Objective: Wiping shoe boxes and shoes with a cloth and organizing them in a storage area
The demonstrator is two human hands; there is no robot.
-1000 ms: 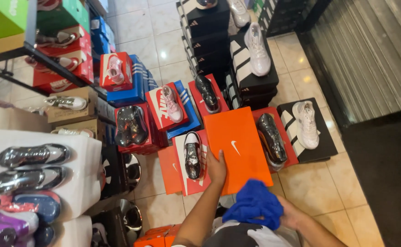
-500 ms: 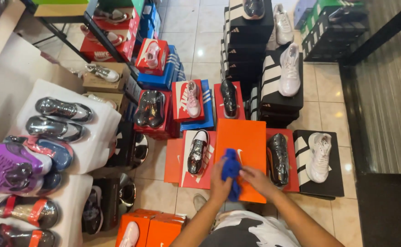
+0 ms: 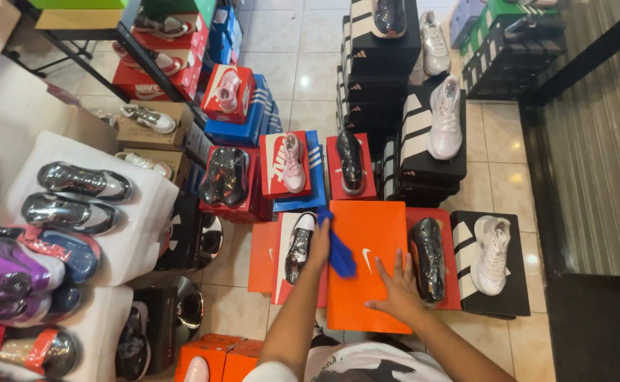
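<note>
Wiping the orange box lid (image 3: 366, 247) — your left hand (image 3: 319, 244) clenched on the blue cloth (image 3: 338, 247), right hand (image 3: 395, 290) flat, released; lid beyond both grips unwiped.

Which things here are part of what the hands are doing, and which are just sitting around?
In use:
left hand, holding the blue cloth
right hand, flat on the orange shoebox

Lying about:
black shoe on the red box to the right
white shoe on a black box
pink shoe
wrapped shoes on the white stand
</note>
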